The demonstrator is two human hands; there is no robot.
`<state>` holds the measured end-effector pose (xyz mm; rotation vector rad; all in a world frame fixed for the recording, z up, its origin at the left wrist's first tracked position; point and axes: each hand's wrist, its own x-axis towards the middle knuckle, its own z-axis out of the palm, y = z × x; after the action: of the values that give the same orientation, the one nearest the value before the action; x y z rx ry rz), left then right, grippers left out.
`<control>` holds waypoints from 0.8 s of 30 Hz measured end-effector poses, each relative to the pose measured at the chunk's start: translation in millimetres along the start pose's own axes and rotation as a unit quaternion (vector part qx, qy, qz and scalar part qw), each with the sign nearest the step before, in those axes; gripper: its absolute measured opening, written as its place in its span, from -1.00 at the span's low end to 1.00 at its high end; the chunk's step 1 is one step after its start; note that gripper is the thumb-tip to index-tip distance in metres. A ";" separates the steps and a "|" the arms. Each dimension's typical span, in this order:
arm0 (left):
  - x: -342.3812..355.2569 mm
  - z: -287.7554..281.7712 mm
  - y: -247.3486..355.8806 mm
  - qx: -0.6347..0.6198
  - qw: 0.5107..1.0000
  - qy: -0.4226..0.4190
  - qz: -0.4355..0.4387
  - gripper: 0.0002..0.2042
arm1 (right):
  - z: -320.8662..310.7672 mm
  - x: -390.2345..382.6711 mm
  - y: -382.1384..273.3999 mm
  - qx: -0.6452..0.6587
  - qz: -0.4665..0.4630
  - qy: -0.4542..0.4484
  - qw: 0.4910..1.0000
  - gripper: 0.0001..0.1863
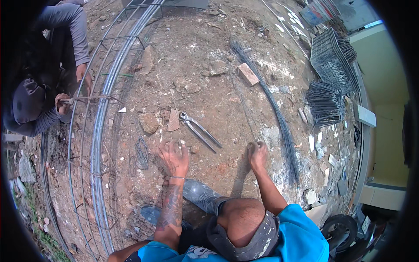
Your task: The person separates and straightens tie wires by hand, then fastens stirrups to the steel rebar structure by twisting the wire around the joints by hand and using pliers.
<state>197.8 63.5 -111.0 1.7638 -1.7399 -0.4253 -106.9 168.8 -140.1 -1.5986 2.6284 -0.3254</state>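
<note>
My left hand [173,158] is low over the dirt, fingers apart and holding nothing, just below and left of steel pincers [200,130] lying with handles spread. My right hand [258,155] has curled fingers on a thin loose wire [251,126]. Right of it lies a long bundle of dark tie wire [276,114], with a brick [248,74] on its upper part. A small piece of broken brick [173,120] sits beside the pincers, and a tangle of wire [142,153] lies left of my left hand.
A long rebar cage [100,131] runs along my left. Beyond it a co-worker [65,39] bends down, hands on it. Stacked bent steel stirrups [325,102], a white block [364,115] and rubble border the right, beside a wall [384,153]. A motorcycle wheel [338,231] shows bottom right.
</note>
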 end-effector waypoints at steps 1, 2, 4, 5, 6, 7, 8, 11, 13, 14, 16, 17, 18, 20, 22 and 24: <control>-3.7 4.8 2.9 -0.015 1.000 -0.014 -0.004 -0.70 | 5.1 1.1 3.4 -0.001 0.004 -0.003 1.000 -0.82; -7.9 5.4 0.8 -0.022 0.999 -0.025 -0.007 -0.71 | 7.7 1.6 -4.1 0.000 -0.004 -0.010 1.000 -0.84; -14.3 5.4 1.7 -0.056 0.998 -0.041 0.000 -0.76 | 10.2 -2.7 -12.3 0.046 -0.007 -0.008 0.999 -0.83; -13.3 4.4 9.3 -0.084 0.995 -0.061 0.012 -0.75 | 12.6 1.1 -13.8 0.088 -0.001 0.000 0.996 -0.79; -14.6 0.3 15.8 -0.105 0.991 -0.085 0.020 -0.74 | 7.5 5.6 -28.6 0.099 -0.007 0.012 0.995 -0.79; -16.5 -3.9 18.2 -0.166 0.978 -0.127 -0.009 -0.73 | -9.1 3.0 -57.2 0.268 0.066 -0.052 0.960 -0.78; -16.3 -4.9 25.4 -0.229 0.958 -0.170 -0.036 -0.72 | -25.4 2.2 -80.2 0.422 0.136 -0.117 0.889 -0.76; -24.1 13.2 77.6 -0.330 0.899 -0.287 0.030 -0.67 | -53.1 13.9 -100.4 0.582 0.160 -0.113 0.789 -0.73; -38.2 19.5 96.6 -0.364 0.880 -0.304 0.042 -0.65 | -69.8 26.2 -118.4 0.585 0.156 -0.115 0.788 -0.75; -43.6 16.1 107.2 -0.413 0.838 -0.356 0.023 -0.64 | -75.5 31.9 -123.7 0.585 0.165 -0.121 0.785 -0.77; -48.3 13.9 112.0 -0.456 0.794 -0.402 0.004 -0.63 | -83.1 40.1 -132.7 0.591 0.158 -0.138 0.779 -0.76; -47.6 9.7 114.3 -0.493 0.765 -0.408 -0.070 -0.66 | -87.8 42.8 -136.6 0.592 0.156 -0.155 0.775 -0.75; -46.9 5.4 115.3 -0.527 0.730 -0.410 -0.144 -0.68 | -92.7 44.9 -140.5 0.594 0.154 -0.156 0.774 -0.75; -36.2 1.1 107.4 -0.516 0.746 -0.401 -0.129 -0.71 | -101.3 47.4 -148.1 0.593 0.147 -0.189 0.769 -0.71; -27.1 2.5 92.6 -0.471 0.803 -0.357 -0.081 -0.76 | -85.4 36.1 -135.2 0.599 0.082 -0.178 0.777 -0.63; -0.5 -5.7 100.2 -0.503 0.779 -0.360 -0.102 -0.76 | -77.0 23.3 -123.6 0.682 0.154 -0.304 0.648 -0.50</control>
<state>123.2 70.9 -44.3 0.9823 -1.2461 -1.9115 -21.4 105.2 -38.1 -0.5003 1.2552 -1.1085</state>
